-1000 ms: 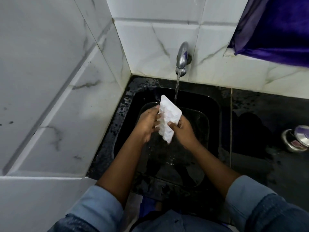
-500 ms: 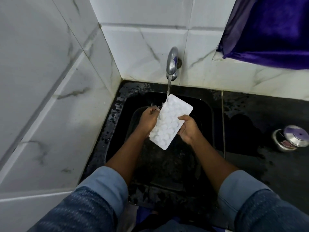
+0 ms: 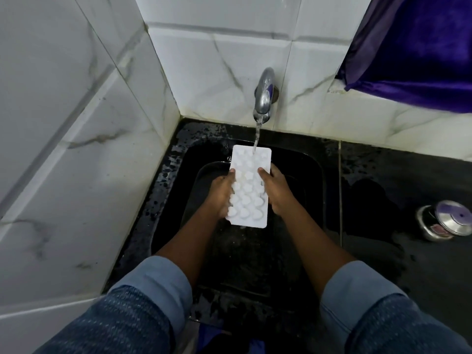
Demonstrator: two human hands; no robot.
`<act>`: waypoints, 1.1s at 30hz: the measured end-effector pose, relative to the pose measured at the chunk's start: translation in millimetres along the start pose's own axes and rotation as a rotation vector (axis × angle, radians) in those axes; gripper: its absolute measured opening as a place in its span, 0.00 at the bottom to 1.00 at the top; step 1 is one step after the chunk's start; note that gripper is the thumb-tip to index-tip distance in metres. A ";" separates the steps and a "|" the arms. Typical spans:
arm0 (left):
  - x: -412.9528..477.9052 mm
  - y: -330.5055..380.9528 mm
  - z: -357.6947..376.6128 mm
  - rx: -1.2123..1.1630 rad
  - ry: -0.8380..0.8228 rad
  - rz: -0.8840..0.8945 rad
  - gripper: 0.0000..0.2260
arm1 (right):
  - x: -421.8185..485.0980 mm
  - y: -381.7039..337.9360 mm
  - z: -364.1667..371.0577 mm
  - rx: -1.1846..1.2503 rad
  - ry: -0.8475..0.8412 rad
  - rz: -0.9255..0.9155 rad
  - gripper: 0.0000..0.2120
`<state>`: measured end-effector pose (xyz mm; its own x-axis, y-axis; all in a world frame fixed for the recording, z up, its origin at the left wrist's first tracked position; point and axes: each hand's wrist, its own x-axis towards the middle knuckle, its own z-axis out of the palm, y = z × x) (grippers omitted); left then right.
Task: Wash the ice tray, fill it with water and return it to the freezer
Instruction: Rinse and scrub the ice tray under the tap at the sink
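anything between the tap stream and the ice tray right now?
Nothing visible. The tap stream lands directly on the far end of the ice tray, held over the sink by the left hand and right hand at its sides.

Ice tray (image 3: 249, 186) now squared lengthwise under the stream, a hand on each long edge.

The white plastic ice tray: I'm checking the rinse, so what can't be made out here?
- White plastic ice tray, head view: water level in its cells, too small and glary.
- Left hand, right hand: fingers hidden beneath the tray.
- Black sink: drain hidden by arms and darkness.
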<state>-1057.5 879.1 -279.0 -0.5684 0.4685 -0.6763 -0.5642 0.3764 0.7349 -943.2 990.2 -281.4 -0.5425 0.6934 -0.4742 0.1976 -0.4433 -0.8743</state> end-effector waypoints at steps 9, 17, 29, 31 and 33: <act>-2.3 9.2 11.7 -0.340 0.084 -0.063 0.27 | -16.6 19.8 -14.8 -0.176 0.039 -0.032 0.10; 11.3 2.2 28.4 -0.566 0.112 -0.051 0.23 | -19.4 15.7 -21.2 0.526 0.138 0.110 0.14; -3.3 -5.2 -21.5 -0.564 0.020 -0.082 0.11 | 20.0 -2.5 -26.2 0.419 0.286 0.074 0.12; 2.9 -2.7 -38.0 -0.577 0.042 -0.034 0.13 | 21.9 -2.0 -32.1 0.355 0.287 0.090 0.11; 7.8 1.1 -50.2 -0.493 0.039 -0.003 0.17 | 19.4 -4.3 -34.6 0.306 0.275 0.107 0.08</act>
<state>-1092.6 843.0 -286.0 -0.5830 0.4343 -0.6867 -0.7768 -0.0499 0.6278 -926.3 1025.2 -290.4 -0.2859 0.7418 -0.6066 -0.0329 -0.6403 -0.7675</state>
